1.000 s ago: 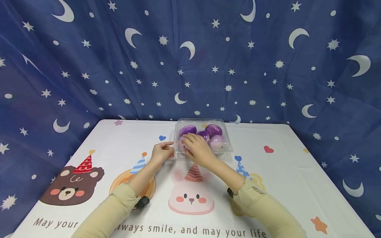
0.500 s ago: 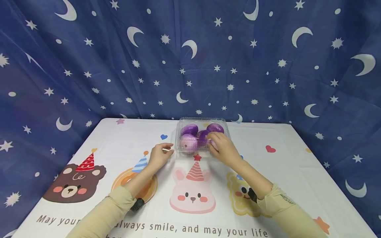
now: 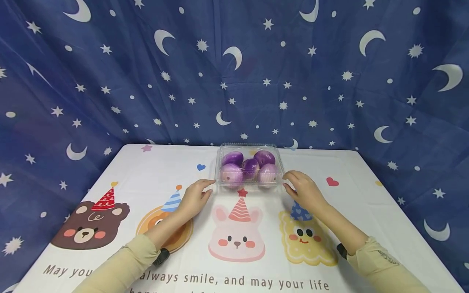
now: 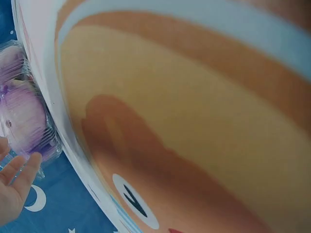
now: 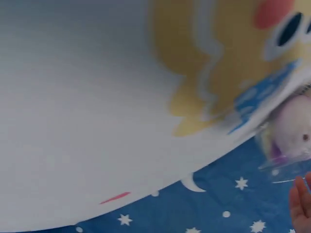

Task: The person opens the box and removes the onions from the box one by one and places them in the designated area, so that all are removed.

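Note:
A clear plastic clamshell box (image 3: pixel 250 147) stands near the back edge of the table, its lid down. Several glossy, onion-like round things (image 3: pixel 232 174) in dark and pale purple lie inside; the pale ones bear a small brown dot. At the box's front left corner is my left hand (image 3: pixel 193 199), its index finger stretched out to the rim. My right hand (image 3: pixel 305 190) is at the right side, fingers bent loosely with the tips close to the edge. Whether either hand touches the plastic is hard to tell. Both wrist views show fingers beside the box, nothing between them.
The white tablecloth (image 3: pixel 348 203) is printed with cartoon animals, hearts and lettering. A blue curtain (image 3: pixel 253 73) with moons and stars hangs right behind the table's back edge.
My right hand has moved from above the box's left half across to its right side, uncovering the purple things. My left hand stays by the left corner, its index finger now straighter.

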Demonstrator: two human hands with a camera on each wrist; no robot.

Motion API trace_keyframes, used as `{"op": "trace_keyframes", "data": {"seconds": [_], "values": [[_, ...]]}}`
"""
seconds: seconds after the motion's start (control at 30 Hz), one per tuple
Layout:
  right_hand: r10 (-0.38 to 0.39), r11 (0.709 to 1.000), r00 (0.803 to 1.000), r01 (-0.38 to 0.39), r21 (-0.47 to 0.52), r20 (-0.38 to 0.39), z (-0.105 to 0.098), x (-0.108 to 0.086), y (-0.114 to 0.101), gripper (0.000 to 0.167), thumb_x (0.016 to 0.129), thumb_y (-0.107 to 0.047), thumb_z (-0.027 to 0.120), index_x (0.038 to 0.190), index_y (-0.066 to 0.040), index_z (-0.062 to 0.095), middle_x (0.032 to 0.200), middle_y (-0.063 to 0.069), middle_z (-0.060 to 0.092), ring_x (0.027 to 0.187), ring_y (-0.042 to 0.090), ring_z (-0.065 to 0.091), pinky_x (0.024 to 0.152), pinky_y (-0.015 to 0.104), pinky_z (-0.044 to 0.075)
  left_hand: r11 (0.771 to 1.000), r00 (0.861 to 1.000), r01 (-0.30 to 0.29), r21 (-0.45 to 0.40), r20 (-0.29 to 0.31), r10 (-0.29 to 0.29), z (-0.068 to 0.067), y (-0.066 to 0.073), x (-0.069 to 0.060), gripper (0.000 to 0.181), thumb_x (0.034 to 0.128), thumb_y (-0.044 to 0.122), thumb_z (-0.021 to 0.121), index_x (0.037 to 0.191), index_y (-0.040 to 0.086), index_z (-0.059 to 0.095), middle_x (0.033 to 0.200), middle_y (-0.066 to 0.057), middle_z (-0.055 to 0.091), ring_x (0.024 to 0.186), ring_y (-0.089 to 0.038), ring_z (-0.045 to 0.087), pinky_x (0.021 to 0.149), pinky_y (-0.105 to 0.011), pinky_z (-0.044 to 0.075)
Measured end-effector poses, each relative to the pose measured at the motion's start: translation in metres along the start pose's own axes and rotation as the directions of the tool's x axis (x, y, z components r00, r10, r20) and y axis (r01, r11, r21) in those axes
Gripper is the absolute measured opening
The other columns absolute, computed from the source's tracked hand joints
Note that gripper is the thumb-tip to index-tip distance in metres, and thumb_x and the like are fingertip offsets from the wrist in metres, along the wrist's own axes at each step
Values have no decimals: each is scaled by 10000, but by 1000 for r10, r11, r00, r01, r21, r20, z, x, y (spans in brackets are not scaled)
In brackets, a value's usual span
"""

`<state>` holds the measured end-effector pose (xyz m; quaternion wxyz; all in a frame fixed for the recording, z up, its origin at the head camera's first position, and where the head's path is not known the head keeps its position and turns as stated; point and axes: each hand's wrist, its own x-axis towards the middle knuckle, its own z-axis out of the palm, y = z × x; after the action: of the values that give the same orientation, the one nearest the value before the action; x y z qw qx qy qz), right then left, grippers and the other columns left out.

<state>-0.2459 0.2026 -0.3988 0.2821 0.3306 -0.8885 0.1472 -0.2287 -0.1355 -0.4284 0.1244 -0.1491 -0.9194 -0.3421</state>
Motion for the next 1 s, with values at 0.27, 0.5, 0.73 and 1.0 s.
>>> {"op": "trace_keyframes", "data": {"seconds": [0.27, 0.5, 0.73, 1.0], "values": [[130, 991, 983, -128, -22, 133, 6, -15, 16, 219, 829, -109, 708, 1001, 9, 642, 978, 163, 700, 827, 322, 689, 723, 432, 567, 973, 986, -160, 164, -22, 166, -1, 10, -6, 273, 864, 8, 626, 1128, 50, 684, 1142, -138, 667, 1083, -313, 623, 903, -437, 520], [111, 994, 985, -112, -1, 131, 11, -13, 20, 215, 831, -106, 705, 999, 22, 662, 1032, 179, 695, 914, 331, 682, 780, 437, 561, 883, 953, -280, 376, 0, 302, 6, 22, -11, 286, 836, 24, 658, 1119, 57, 686, 1133, -115, 682, 1069, -278, 637, 817, -397, 562], [56, 998, 994, -59, 31, 96, 14, -5, 23, 122, 781, -33, 733, 884, 23, 696, 982, 179, 690, 907, 319, 667, 799, 427, 557, 827, 940, -327, 458, 63, 337, 13, 34, -8, 267, 852, 91, 661, 1117, 59, 677, 1160, -117, 670, 1072, -295, 625, 871, -419, 536], [5, 1000, 989, -6, 10, 148, 15, -3, 21, 54, 817, 48, 664, 867, 30, 663, 884, 129, 682, 817, 267, 667, 733, 367, 567, 773, 916, -377, 511, 82, 392, 27, 44, -3, 296, 826, 118, 689, 1113, 46, 674, 1143, -102, 669, 1057, -273, 624, 869, -390, 532]]}}
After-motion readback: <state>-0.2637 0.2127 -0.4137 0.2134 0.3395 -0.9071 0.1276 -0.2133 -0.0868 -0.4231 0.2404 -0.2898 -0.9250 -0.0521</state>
